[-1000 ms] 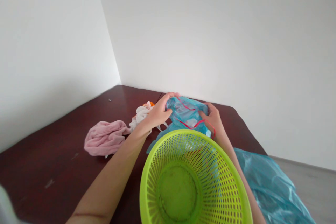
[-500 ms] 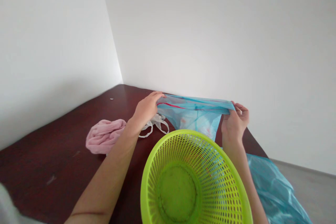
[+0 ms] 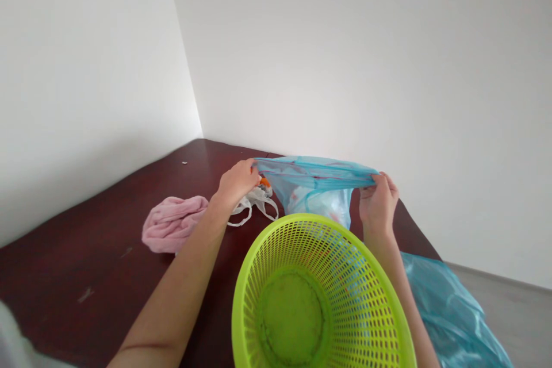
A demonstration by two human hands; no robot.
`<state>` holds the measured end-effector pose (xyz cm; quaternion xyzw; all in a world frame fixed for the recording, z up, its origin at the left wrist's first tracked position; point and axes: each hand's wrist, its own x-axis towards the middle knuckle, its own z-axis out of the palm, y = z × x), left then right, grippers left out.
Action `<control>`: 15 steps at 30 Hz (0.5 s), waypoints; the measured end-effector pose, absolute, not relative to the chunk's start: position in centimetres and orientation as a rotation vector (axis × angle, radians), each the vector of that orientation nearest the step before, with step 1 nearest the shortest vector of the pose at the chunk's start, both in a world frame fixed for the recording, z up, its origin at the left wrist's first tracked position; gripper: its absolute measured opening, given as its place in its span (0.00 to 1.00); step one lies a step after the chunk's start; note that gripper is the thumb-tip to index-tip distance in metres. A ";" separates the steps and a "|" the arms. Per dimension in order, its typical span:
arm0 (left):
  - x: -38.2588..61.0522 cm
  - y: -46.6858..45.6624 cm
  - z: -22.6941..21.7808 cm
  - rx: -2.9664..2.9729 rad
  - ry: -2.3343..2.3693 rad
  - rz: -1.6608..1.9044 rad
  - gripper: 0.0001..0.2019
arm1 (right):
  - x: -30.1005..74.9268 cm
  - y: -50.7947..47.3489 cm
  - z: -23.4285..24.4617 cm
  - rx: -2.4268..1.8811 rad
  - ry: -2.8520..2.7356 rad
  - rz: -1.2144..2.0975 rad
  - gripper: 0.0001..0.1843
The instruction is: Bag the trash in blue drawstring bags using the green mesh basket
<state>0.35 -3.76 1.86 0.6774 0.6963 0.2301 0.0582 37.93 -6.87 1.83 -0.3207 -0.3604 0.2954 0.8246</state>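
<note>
Both hands hold the top edge of a thin blue plastic bag point(image 3: 314, 184) and stretch it wide between them. My left hand point(image 3: 237, 181) grips its left corner, and my right hand point(image 3: 378, 204) pinches its right corner. Something pale shows through the film, too blurred to name. Just below my left hand lie white plastic bag handles point(image 3: 254, 207) with a small orange item point(image 3: 265, 182) among them. A lime-green perforated plastic basket point(image 3: 362, 299) sits in the foreground between my forearms, partly hiding the bag's bottom.
A crumpled pink cloth point(image 3: 175, 224) lies on the dark red wooden table point(image 3: 99, 241), left of my left forearm. More blue plastic point(image 3: 448, 313) hangs past the table's right edge over a grey floor. White walls meet behind the table.
The bag now hangs stretched a little lower, and both hands have moved slightly left and down. The orange item has come into view beside my left hand.
</note>
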 end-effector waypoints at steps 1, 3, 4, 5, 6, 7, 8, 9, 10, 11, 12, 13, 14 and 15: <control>0.3 -3.7 2.0 2.024 2.140 0.703 0.26 | 38.0 -7.0 1.9 -0.700 -0.776 0.640 0.20; 0.2 -3.7 2.2 1.979 2.193 0.721 0.30 | 38.0 -7.2 2.0 -0.740 -0.776 0.669 0.19; 0.2 -3.8 2.2 1.967 2.214 0.728 0.30 | 38.0 -7.3 2.1 -0.762 -0.767 0.681 0.18; 0.1 -3.9 2.3 1.960 2.233 0.740 0.27 | 38.0 -7.4 2.1 -0.782 -0.757 0.690 0.18; 0.1 -4.0 2.3 1.959 2.249 0.758 0.24 | 37.9 -7.5 2.2 -0.795 -0.752 0.701 0.18; 0.2 -4.1 2.2 1.962 2.263 0.785 0.21 | 37.8 -7.6 2.3 -0.797 -0.752 0.714 0.19; 0.2 -4.2 2.1 1.969 2.272 0.822 0.19 | 37.8 -7.7 2.3 -0.791 -0.756 0.730 0.19; 0.2 -4.2 2.0 1.979 2.277 0.868 0.20 | 37.7 -7.7 2.4 -0.778 -0.762 0.748 0.19; 0.3 -4.2 1.9 1.989 2.277 0.917 0.21 | 37.6 -7.7 2.3 -0.764 -0.771 0.764 0.18; 0.3 -4.2 1.7 2.003 2.268 0.961 0.23 | 37.5 -7.7 2.3 -0.752 -0.780 0.773 0.19; 0.4 -4.2 1.6 2.023 2.248 0.995 0.24 | 37.5 -7.7 2.3 -0.745 -0.787 0.774 0.19; 0.5 -4.1 1.4 2.046 2.220 1.017 0.26 | 37.4 -7.7 2.2 -0.745 -0.792 0.767 0.20; 0.5 -4.0 1.2 2.072 2.182 1.026 0.27 | 37.3 -7.7 2.1 -0.748 -0.794 0.756 0.20; 0.5 -3.9 1.0 2.095 2.140 1.026 0.29 | 37.3 -7.7 2.0 -0.748 -0.789 0.744 0.21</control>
